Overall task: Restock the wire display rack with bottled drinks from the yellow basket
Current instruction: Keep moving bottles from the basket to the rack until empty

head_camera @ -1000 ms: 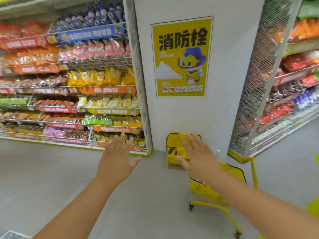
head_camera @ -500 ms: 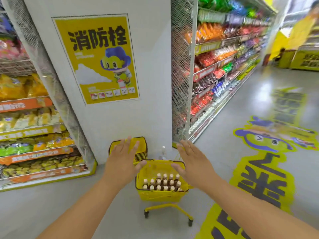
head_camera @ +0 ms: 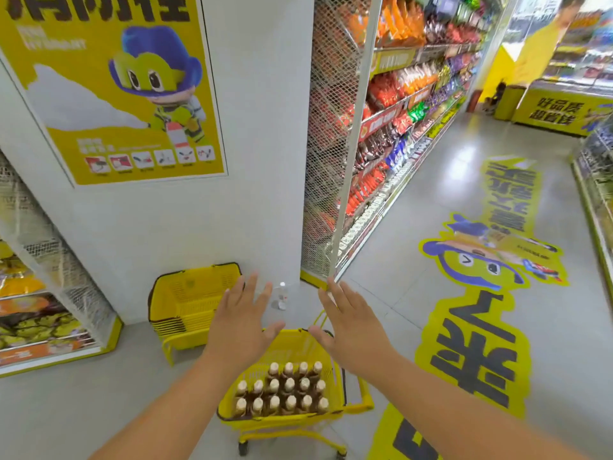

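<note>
Both arms reach forward, palms down, fingers spread and straight, holding nothing. Left hand (head_camera: 240,322) and right hand (head_camera: 353,327) hover above the far rim of the yellow basket (head_camera: 298,421), which sits on a wheeled yellow frame on the grey floor (head_camera: 83,393). Inside stand rows of dark bottled drinks (head_camera: 282,390) with pale caps, upright, packed together. Behind it, a stack of empty yellow baskets (head_camera: 189,303) against a white pillar (head_camera: 258,161) with a yellow poster (head_camera: 109,94). Wire mesh shelving (head_camera: 391,104) with snack packs to the right; yellow floor decal (head_camera: 481,293) in the aisle.
</note>
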The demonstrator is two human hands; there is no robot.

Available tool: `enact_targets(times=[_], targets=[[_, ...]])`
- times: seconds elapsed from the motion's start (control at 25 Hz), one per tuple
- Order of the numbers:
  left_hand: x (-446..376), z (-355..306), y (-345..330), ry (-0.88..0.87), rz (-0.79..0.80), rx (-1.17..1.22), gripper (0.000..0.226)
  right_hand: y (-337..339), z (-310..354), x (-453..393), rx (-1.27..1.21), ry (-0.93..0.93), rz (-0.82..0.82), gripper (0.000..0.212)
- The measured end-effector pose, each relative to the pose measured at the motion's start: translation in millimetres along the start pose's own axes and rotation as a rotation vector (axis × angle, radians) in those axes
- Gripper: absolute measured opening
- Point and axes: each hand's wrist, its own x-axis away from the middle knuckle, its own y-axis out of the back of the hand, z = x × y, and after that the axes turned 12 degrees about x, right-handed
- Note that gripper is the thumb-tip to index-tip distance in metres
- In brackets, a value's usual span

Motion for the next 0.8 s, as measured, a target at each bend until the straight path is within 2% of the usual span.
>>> enact_targets(times=[0.12,0.32,0.56,0.8], targets=[[-47,23,-20,-0.003,0.019,0.005,0.083,-25,-3,-51,0.0,0.006,0.044,0.077],[-96,55,-88,0.064,0.153,0.066,0.083,-95,-9,-108,-0.047,0.042,0.13,0.074],[-113,88,-223,0.134,0.331,0.111,0.083,-246,-11,-137,-0.257,0.151,0.325,0.081],[-105,131,-382,0.279,0.442,0.15,0.085,-403,8,-140,-0.341,0.112,0.508,0.086]])
